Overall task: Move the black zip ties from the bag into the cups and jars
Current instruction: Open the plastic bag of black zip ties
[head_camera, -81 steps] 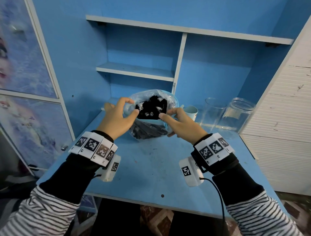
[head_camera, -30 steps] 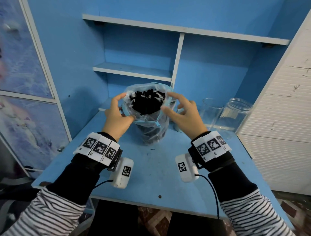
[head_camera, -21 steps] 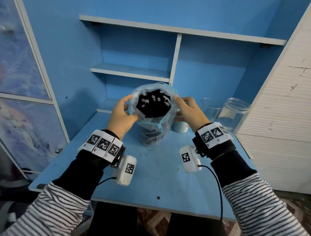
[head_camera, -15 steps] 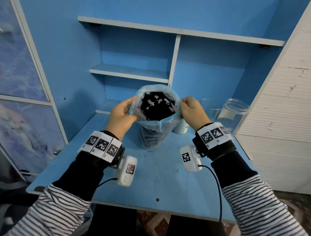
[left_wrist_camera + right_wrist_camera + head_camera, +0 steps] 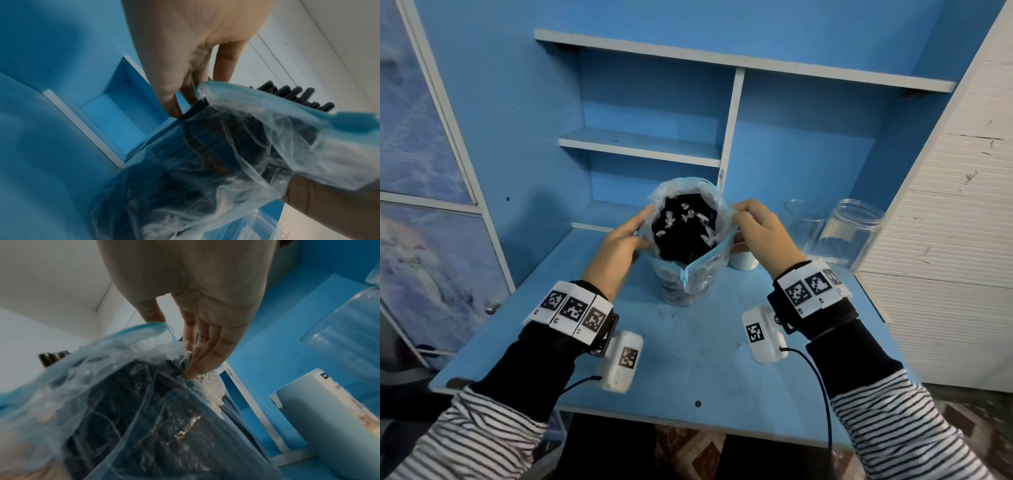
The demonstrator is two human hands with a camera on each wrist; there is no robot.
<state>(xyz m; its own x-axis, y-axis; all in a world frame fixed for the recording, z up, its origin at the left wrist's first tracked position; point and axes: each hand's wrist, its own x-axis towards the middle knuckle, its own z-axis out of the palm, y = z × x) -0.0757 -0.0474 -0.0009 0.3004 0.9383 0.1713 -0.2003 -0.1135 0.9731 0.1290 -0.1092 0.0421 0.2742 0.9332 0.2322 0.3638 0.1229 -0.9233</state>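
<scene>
Beside bag [image 5: 690, 274]: cup [image 5: 743, 261]; jars [image 5: 851, 233]

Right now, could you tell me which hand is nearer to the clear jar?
Right. The right hand grips the bag rim on the side facing the jar. The left hand grips the bag's far rim, so the bag lies between it and the jar.

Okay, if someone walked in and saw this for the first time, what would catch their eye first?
Probably the clear plastic bag standing upright mid-desk, its mouth held wide by the left hand and right hand pinching opposite sides of the rim, with a dense mass of black zip ties showing inside. Next, the two clear jars and the pale cup to the bag's right on the blue desk.
</scene>
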